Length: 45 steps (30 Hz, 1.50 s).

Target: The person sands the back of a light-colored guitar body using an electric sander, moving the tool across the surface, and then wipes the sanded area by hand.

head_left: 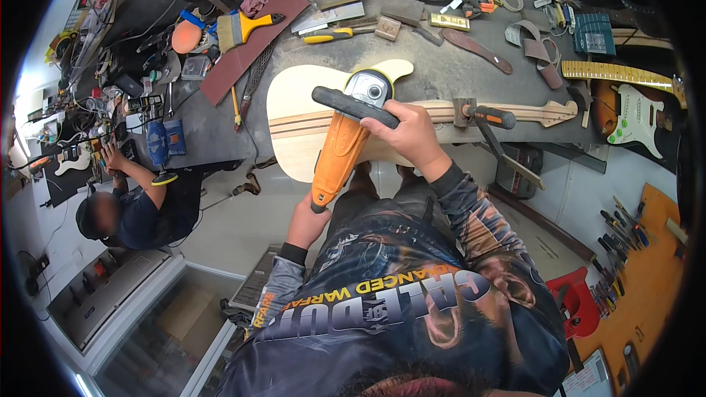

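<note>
The person's right hand [403,131] is wrapped round the black handle of an orange angle sander [343,145], I see, the left hand [306,223] gripping its rear end. Its head sits over a pale, unfinished electric guitar [294,103] on the workbench [220,129].

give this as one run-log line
left hand: orange angle sander, rear end; right hand: black front handle; sander head: over unpainted guitar body; clamp: on neck
</note>
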{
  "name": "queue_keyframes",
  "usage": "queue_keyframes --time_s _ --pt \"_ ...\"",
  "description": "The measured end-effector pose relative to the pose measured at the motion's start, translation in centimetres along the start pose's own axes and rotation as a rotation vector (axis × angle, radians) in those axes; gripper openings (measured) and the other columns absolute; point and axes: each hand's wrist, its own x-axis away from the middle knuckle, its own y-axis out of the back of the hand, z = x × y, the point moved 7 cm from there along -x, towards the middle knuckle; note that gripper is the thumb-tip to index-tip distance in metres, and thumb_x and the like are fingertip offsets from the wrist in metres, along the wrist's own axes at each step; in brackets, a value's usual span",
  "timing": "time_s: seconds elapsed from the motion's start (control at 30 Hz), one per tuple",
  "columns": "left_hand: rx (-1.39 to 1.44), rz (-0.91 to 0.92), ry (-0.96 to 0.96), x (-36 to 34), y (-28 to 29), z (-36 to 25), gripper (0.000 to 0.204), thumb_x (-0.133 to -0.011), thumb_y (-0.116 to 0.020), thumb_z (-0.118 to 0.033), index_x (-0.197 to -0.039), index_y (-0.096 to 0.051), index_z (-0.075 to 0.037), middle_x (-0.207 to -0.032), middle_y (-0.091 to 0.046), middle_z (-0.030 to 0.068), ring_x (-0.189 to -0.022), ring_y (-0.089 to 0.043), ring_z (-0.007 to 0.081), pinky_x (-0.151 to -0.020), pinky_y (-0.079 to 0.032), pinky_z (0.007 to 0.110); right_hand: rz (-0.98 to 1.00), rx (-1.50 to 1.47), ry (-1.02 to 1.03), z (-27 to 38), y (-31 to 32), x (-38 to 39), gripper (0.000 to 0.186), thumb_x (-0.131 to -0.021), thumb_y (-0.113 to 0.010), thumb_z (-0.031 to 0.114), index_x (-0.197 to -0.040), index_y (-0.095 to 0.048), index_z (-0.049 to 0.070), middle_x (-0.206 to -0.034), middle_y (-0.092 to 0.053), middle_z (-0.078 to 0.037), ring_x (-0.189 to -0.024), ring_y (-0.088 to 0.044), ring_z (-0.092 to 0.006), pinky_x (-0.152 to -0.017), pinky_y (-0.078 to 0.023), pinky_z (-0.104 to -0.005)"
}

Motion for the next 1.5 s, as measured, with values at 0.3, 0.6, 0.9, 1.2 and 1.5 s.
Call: queue_keyframes --time_s 0.3,0.6,0.9,1.2,1.5 --pt "0.024 -0.005 -0.006 0.8 -0.5 1.0 0.041 -0.089 -0.075 -0.008 -0.129 -0.072 0.0 -0.096 -0.078 0.0134 -0.086 -0.075 0.025 -0.082 -0.059 0.039 0.002 -0.004 0.013 -0.2 0.0 1.3 0.049 -0.093 -0.092 0.048 -0.09 -0.077 0.002 -0.081 -0.075 -0.02 -0.075 -0.074 -0.0415 -0.069 -0.059 -0.0455" --pt "-0.041 0.034 0.034 2.4 -1.4 1.5 0.05 -0.089 -0.077 -0.01 -0.137 -0.071 0.0 -0.108 -0.082 0.0218 -0.102 -0.082 0.0357 -0.091 -0.06 0.042 0.009 0.008 0.001 -0.4 0.3 4.0 0.049 -0.094 -0.092 0.049 -0.088 -0.075 0.003 -0.078 -0.073 -0.019 -0.07 -0.073 -0.0404 -0.064 -0.057 -0.0445" --pt "-0.037 0.065 0.058 3.9 -2.4 2.7 0.054 -0.088 -0.078 -0.011 -0.141 -0.071 -0.001 -0.117 -0.082 0.0251 -0.114 -0.081 0.0415 -0.098 -0.06 0.044 0.028 -0.001 -0.021 -0.5 1.0 6.4 0.05 -0.094 -0.092 0.048 -0.087 -0.073 0.003 -0.078 -0.073 -0.019 -0.07 -0.073 -0.0399 -0.063 -0.056 -0.045" --pt "-0.038 0.103 0.045 4.5 -3.1 2.6 0.054 -0.089 -0.08 -0.01 -0.141 -0.071 -0.001 -0.121 -0.082 0.0252 -0.118 -0.079 0.0426 -0.1 -0.06 0.045 0.0 -0.025 -0.029 -0.8 1.9 8.6 0.046 -0.094 -0.092 0.046 -0.091 -0.076 0.003 -0.081 -0.075 -0.019 -0.072 -0.075 -0.0397 -0.064 -0.057 -0.0441" --pt "-0.034 0.095 -0.009 4.7 -3.5 1.5 0.053 -0.09 -0.081 -0.01 -0.141 -0.071 0.0 -0.121 -0.083 0.0249 -0.119 -0.079 0.0433 -0.101 -0.06 0.045 -0.016 -0.022 -0.032 -1.1 2.5 8.8 0.046 -0.093 -0.093 0.046 -0.09 -0.076 0.003 -0.08 -0.074 -0.019 -0.071 -0.074 -0.0394 -0.064 -0.057 -0.0442"
